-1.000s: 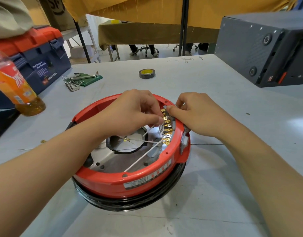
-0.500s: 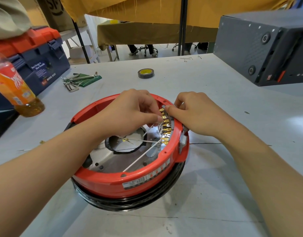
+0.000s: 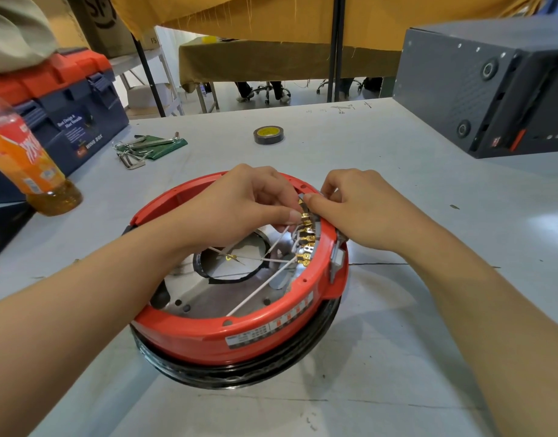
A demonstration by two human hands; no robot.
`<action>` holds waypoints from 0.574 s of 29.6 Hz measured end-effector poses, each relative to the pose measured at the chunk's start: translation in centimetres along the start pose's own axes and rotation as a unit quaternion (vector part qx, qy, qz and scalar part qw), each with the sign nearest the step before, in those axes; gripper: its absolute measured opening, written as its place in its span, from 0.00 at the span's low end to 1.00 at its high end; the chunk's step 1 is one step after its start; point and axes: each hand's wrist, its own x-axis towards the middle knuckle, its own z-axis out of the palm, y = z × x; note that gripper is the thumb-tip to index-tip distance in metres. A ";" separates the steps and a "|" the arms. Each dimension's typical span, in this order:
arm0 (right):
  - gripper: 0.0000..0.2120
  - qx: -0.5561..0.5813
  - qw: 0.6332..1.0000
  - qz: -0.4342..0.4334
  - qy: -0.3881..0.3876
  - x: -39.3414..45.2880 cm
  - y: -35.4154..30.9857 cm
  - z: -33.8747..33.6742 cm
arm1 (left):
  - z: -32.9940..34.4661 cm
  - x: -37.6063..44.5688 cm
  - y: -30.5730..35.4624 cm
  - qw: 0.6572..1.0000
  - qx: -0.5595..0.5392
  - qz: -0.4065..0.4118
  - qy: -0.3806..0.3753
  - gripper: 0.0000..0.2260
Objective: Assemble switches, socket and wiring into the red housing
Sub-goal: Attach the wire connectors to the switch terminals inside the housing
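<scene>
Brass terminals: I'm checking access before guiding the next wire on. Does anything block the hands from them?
Nothing visible does. The left hand and right hand already meet at the top of the brass terminals.

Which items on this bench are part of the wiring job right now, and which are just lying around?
In use: round red plastic housing, brass terminals, white wires, left hand, right hand.

Lying about: tape roll, hex keys, orange drink bottle, blue toolbox, grey case.

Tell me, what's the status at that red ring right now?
Both hands, left hand and right hand, pinching at the brass terminals inside the red housing rim. White wires trail loose across the opening. Nothing blocking.
</scene>
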 end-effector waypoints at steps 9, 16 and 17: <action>0.20 0.001 1.000 0.002 -0.002 0.1 0.1 0.1 | -0.4 -0.3 -0.1 0.998 0.050 0.023 -0.010 0.06; 0.20 -0.005 1.000 -0.003 0.002 0.1 0.2 0.1 | -0.2 -0.5 -0.1 0.987 0.140 0.078 0.024 0.05; 0.20 -0.005 1.000 -0.003 0.001 0.1 0.2 0.1 | -0.2 -0.5 -0.1 0.985 0.147 0.083 0.024 0.05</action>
